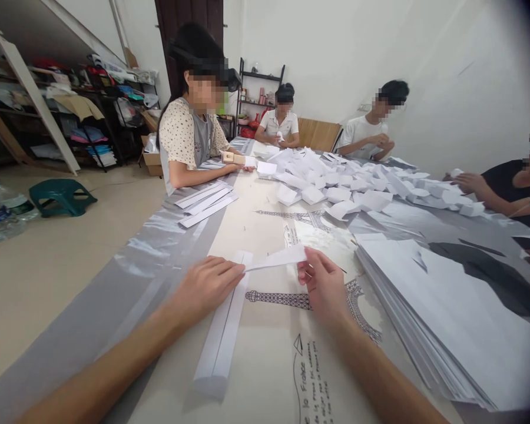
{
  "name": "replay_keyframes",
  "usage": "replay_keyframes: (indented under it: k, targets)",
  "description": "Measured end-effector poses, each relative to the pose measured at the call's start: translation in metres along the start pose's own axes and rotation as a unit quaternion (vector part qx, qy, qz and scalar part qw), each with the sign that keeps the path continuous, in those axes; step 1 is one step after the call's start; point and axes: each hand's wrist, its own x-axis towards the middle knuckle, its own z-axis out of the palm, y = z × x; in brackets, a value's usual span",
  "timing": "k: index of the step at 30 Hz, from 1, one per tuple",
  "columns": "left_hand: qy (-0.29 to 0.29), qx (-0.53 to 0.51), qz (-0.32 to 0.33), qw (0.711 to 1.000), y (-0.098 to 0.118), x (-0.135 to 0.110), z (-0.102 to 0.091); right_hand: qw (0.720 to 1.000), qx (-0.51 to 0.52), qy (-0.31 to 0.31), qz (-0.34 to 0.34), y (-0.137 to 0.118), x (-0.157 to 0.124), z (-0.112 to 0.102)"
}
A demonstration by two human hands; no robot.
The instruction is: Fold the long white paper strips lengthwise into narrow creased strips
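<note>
Workroom: shared table (265, 359), loaded shelves (261, 76).

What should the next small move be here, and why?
Probably the right hand should bring its end of the paper strip toward the left hand, starting a fold. The strip spans the gap between the hands, the right fingers pinch one end while the left hand covers the other, and the pile beyond shows many bent white pieces.
</note>
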Motion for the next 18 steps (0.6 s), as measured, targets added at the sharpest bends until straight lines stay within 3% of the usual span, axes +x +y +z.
replay_keyframes:
  k: [2,4,6,8,12,16,18]
  targets:
    - [0.051,-0.094,-0.096,0.990,0.004,0.003,-0.010,0.999,0.017,-0.033,-0.002,-0.005,-0.001,0.002]
    - [0.105,-0.224,-0.212,0.946,0.013,0.009,-0.023,0.996,0.036,-0.086,0.005,-0.009,-0.005,0.006]
    - [0.085,-0.340,-0.296,0.888,0.022,0.013,-0.032,0.987,0.051,-0.153,0.010,-0.011,-0.011,0.012]
    - [0.067,-0.411,-0.339,0.844,0.031,0.015,-0.032,0.977,0.030,-0.209,-0.001,-0.010,-0.020,0.019]
    - [-0.050,-0.484,-0.309,0.817,0.041,0.007,-0.009,0.968,-0.065,-0.240,-0.024,-0.002,-0.033,0.030]
    - [-0.118,-0.458,-0.269,0.839,0.043,0.000,0.008,0.977,-0.085,-0.194,0.005,0.002,-0.033,0.030]
    - [-0.131,-0.452,-0.247,0.847,0.039,0.003,0.009,0.974,-0.088,-0.205,0.023,0.000,-0.030,0.028]
